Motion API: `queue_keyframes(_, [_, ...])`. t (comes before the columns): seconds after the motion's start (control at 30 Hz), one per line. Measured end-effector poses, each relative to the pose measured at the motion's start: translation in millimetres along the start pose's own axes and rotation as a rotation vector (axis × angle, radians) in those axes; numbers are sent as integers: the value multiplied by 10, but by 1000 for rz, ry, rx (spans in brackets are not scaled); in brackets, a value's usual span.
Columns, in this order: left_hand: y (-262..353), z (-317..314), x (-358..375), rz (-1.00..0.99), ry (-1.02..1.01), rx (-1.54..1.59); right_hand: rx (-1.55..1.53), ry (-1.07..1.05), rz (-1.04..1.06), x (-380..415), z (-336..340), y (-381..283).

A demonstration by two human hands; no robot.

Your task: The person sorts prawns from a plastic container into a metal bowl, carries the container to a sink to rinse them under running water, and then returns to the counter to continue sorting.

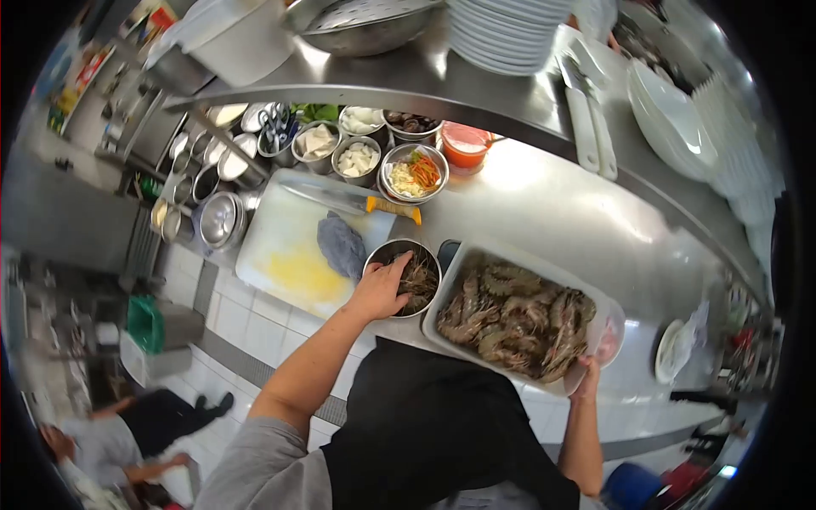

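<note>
Many shrimp (518,319) lie in the tub (605,316) and bowl (382,253).

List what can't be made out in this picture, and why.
In the head view:
Whether the left hand grips anything in the steel bowl: its fingers cover the spot.
Some fingers of the right hand: hidden by the plastic tub.
Shrimp lower in the pile: hidden by upper ones.
White plates: cut off by the picture's top edge.

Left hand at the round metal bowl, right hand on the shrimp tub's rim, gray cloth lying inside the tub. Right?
No: the head view shows the gray cloth lying on the white cutting board, not in the tub. The rest holds.
</note>
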State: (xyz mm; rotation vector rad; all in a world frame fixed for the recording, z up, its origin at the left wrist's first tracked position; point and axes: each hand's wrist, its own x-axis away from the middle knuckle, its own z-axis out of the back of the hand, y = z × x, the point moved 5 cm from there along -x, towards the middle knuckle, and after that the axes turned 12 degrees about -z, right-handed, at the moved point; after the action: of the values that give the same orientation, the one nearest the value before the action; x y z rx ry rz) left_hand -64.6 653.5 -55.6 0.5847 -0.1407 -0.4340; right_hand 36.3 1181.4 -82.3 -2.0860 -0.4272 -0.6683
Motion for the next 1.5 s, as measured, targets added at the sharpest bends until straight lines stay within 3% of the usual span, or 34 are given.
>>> queue_keyframes(0.17, [-71,117,-93,99,110,191,52,62,-99,-222,16,-85])
queue_keyframes(0.27, [-169,427,-147,65,286,389,71,95,-111,-290,14,-89])
queue_keyframes(0.3, [-202,530,-175,140,202,517,70,101,-105,-332,63,-79])
queue_keyframes(0.53, [181,1169,-240,-22,417,689,67,105,-48,-377,-110,-161])
queue_keyframes(0.63, [216,1191,-215,39,383,707,44,58,-41,-434,-219,-153])
queue_keyframes(0.73, [178,906,-231,283,21,436,1,20,6,-449,-256,-210])
queue_keyframes(0.8, [159,618,-175,155,103,78,31,32,46,-351,-329,-254])
queue_keyframes(0.87, [316,417,-46,11,299,-162,172,145,92,-512,-62,-169])
queue_keyframes(0.97, [699,157,92,-161,335,-120,496,269,223,-411,-58,-328])
queue_keyframes(1.03, [953,-9,174,-224,242,-153,590,284,354,-384,-125,-448])
queue_keyframes(1.13, [1060,-229,201,-222,142,-163,1154,542,742,-11,-1018,-744])
queue_keyframes(1.27, [997,-298,122,-190,154,-213,1461,51,900,-228,-2218,-374])
queue_keyframes(1.33, [998,-243,66,-182,161,-204,1687,-73,909,-569,-2544,-95])
queue_keyframes(1.43, [929,-180,46,-201,173,-124,2145,15,716,-1070,-2636,189])
queue_keyframes(1.5, [843,-78,117,-244,242,-50,2156,-25,708,-1207,-2623,227])
